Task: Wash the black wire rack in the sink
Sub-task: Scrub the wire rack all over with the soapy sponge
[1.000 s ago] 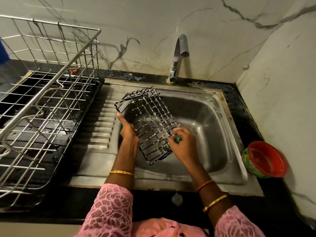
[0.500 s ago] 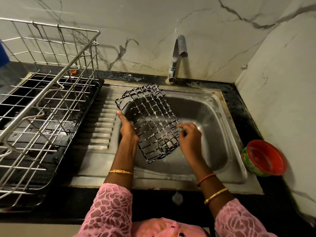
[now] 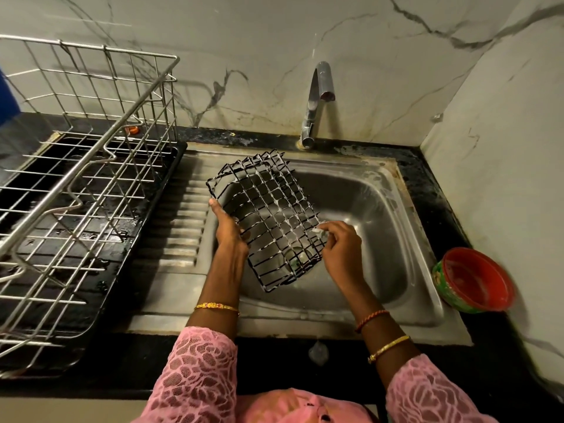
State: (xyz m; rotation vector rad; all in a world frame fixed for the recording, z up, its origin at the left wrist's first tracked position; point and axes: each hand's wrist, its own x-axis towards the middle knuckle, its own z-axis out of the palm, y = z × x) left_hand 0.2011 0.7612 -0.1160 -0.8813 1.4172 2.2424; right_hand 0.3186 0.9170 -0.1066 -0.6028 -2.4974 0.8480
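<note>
Rack [image 3: 268,221]: black wire, box-shaped, tilted over the left half of the sink [image 3: 375,209], its open end turned toward the ribbed drainboard [image 3: 180,227]. White suds cling along many of its wires.

My left hand [image 3: 229,230]: thumb stretched up along the rack's left edge, fingers wrapped round the wires from beneath, gripping it.

My right hand [image 3: 341,248]: at the rack's right edge, fingertips [image 3: 328,232] pinching a small soapy scrubber [image 3: 319,231] against the wires. The scrubber is mostly hidden; I cannot tell its colour or shape.

My two hands are apart, one on each side of the rack.

Sink: steel, set in a black desk [image 3: 494,355], wet, with the drain [image 3: 300,254] seen through the rack's lower wires.

Tap [image 3: 317,99]: steel, at the back of the sink, spout bent toward the basin. No water runs from it.

Dish drainer [image 3: 79,184]: large, bright steel wire, on a black tray [image 3: 122,239] left of the drainboard, well apart from the rack. The tray is wet.

Bowl [image 3: 474,280]: red inside, green patterned outside, on the desk just beside the sink's right rim.

Walls: pale marble with dark veins, behind and to the right.

Wrists: gold bangle on each, a red thread on the right, pink lace sleeves.
</note>
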